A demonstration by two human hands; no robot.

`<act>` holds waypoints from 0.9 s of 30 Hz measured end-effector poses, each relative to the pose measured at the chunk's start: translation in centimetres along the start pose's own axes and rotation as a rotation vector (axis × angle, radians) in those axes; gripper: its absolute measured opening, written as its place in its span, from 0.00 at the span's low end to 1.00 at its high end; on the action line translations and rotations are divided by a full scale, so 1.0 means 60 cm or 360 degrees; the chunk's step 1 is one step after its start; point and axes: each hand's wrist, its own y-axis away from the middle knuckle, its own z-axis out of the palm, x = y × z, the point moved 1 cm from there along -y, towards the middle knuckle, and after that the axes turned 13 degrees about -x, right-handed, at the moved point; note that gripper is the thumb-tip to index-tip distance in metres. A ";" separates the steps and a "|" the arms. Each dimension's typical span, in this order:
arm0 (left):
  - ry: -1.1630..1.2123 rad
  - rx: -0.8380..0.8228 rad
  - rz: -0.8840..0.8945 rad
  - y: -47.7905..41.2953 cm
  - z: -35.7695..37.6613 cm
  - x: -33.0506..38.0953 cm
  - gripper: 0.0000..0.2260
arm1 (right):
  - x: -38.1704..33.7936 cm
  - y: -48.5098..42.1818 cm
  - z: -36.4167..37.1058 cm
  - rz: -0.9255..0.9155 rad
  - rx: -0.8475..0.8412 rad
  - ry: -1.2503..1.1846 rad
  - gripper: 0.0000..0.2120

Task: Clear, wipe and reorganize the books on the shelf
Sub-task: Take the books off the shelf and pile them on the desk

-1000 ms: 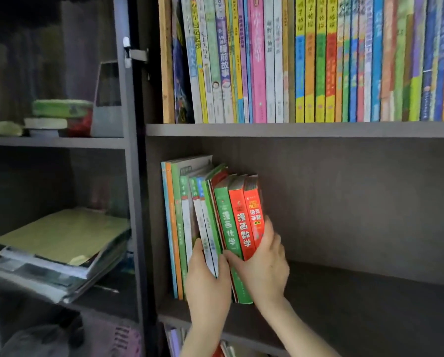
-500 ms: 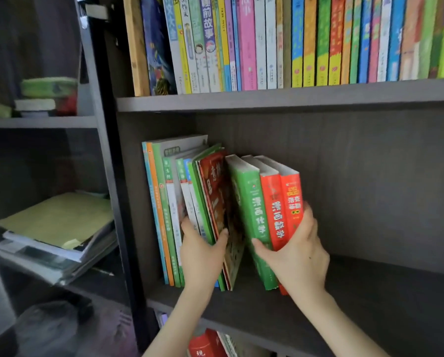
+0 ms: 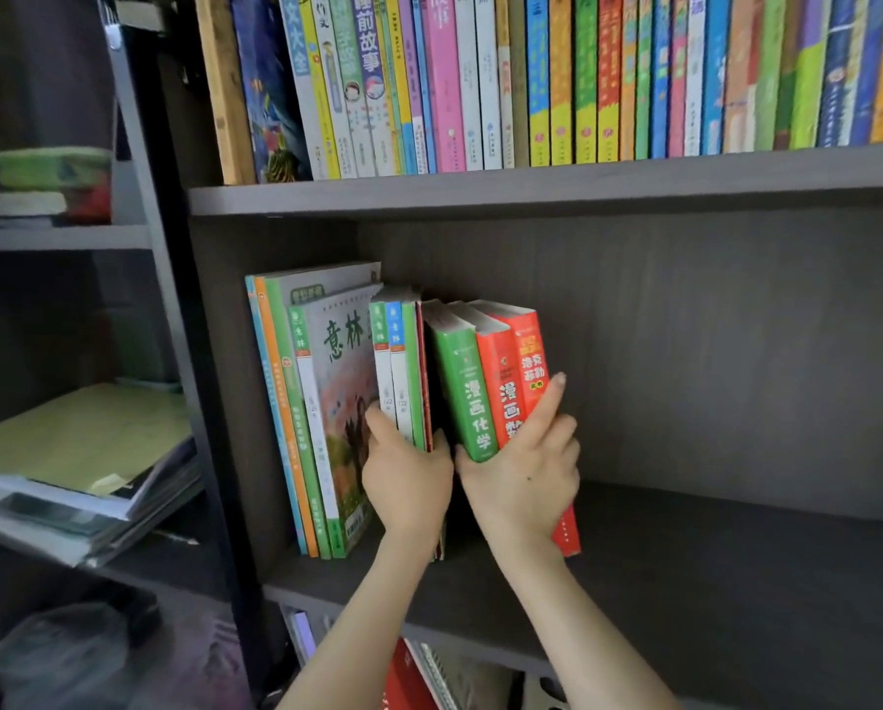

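Observation:
On the dark middle shelf (image 3: 710,571) a short row of books stands at the left end. My left hand (image 3: 406,479) grips a bundle of thin magazines (image 3: 401,361), pulled upright and away from the leaning magazines (image 3: 326,402) against the left wall. My right hand (image 3: 523,474) grips a green book (image 3: 462,381) and two red books (image 3: 516,366), with the forefinger stretched up the outer red spine. The two hands touch each other. The rest of this shelf to the right is bare.
The upper shelf (image 3: 531,181) is packed with colourful upright books (image 3: 582,74). In the left cabinet a pile of papers (image 3: 75,453) lies flat, with small boxes (image 3: 50,181) on the shelf above. More books (image 3: 413,678) show on the shelf below.
My left hand has pulled the thin magazines to the right, opening a gap that shows a magazine cover. My right hand has brought the green and red books back against them.

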 end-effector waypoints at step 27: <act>0.0452 -0.0233 -0.0012 0.305 -0.199 0.100 0.19 | 0.099 0.247 -0.382 -0.0142 -0.0004 -0.0374 0.52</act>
